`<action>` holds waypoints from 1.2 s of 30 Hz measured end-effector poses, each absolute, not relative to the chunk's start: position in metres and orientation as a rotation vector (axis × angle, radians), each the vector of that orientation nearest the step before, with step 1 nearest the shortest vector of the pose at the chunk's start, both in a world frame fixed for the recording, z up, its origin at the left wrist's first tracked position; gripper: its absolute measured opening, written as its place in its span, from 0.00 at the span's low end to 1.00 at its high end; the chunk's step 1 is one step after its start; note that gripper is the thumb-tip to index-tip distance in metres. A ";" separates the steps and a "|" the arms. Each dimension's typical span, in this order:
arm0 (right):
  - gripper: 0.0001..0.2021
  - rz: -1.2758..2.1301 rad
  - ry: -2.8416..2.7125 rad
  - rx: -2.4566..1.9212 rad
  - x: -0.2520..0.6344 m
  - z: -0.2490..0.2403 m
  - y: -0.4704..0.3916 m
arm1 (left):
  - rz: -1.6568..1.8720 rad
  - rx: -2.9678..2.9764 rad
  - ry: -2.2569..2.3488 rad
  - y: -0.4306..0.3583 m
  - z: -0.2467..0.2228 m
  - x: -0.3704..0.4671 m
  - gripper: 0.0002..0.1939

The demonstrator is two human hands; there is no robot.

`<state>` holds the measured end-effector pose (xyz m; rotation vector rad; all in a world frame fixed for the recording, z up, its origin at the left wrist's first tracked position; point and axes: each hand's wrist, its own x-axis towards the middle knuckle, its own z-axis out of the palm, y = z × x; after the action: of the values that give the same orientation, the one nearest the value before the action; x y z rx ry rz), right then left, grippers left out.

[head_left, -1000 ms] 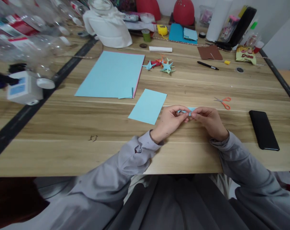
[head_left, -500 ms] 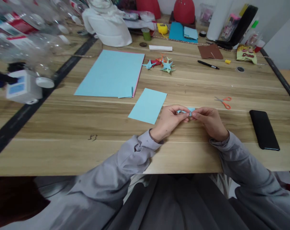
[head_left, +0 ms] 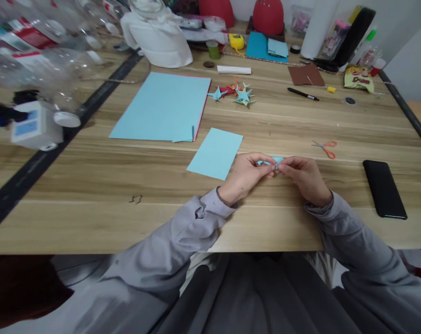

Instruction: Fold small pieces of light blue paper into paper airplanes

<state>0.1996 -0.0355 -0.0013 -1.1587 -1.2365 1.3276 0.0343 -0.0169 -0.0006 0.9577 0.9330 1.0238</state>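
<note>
A small folded piece of light blue paper (head_left: 277, 159) is pinched between the fingertips of both hands, just above the table. My left hand (head_left: 247, 175) is closed on its left part, my right hand (head_left: 305, 177) on its right part. Fingers cover much of the paper, so its full shape is hidden. Beside my left hand lies a light blue rectangular sheet (head_left: 215, 154). Small scissors (head_left: 327, 148) with orange handles rest on the table beyond my right hand.
A large blue sheet (head_left: 165, 106) lies back left, with folded paper cranes (head_left: 243, 95) beside it. A black phone (head_left: 384, 189) is at the right. Further back are a pen (head_left: 302, 94), a yellow tape measure (head_left: 236, 41) and, far left, plastic bottles (head_left: 66, 99).
Both hands keep their pinch on the folded paper, with only a tiny shift of the fingers. The whole view has moved very slightly.
</note>
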 end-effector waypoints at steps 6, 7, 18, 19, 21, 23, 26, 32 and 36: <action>0.12 1.346 -1.155 -1.181 0.197 -0.002 -0.037 | 1.023 0.981 0.913 -0.018 -0.001 0.036 0.09; 0.12 1.353 -1.136 -1.189 0.197 -0.002 -0.037 | 1.025 0.982 0.916 -0.018 -0.001 0.036 0.09; 0.14 1.395 -0.990 -1.241 0.193 0.003 -0.039 | 1.030 0.950 0.937 -0.020 -0.002 0.036 0.10; 0.14 1.394 -0.992 -1.242 0.193 0.003 -0.039 | 1.029 0.952 0.936 -0.020 -0.002 0.036 0.10; 0.15 1.387 -1.008 -1.242 0.193 0.003 -0.039 | 1.031 0.963 0.939 -0.020 -0.003 0.036 0.10; 0.15 1.377 -1.026 -1.247 0.193 0.002 -0.039 | 1.035 0.971 0.940 -0.020 -0.004 0.035 0.11; 0.17 1.363 -1.014 -1.257 0.194 0.001 -0.038 | 1.029 0.959 0.936 -0.020 -0.003 0.035 0.12; 0.19 1.351 -1.010 -1.248 0.194 -0.003 -0.037 | 0.956 0.895 0.898 -0.019 -0.003 0.035 0.18; 0.19 1.374 -1.005 -1.234 0.195 -0.004 -0.037 | 0.915 0.864 0.875 -0.019 -0.004 0.034 0.18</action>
<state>0.1951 -0.0368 -0.0035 -1.2342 -1.0049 1.3743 0.0342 -0.0191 -0.0036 0.8642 0.8750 0.9152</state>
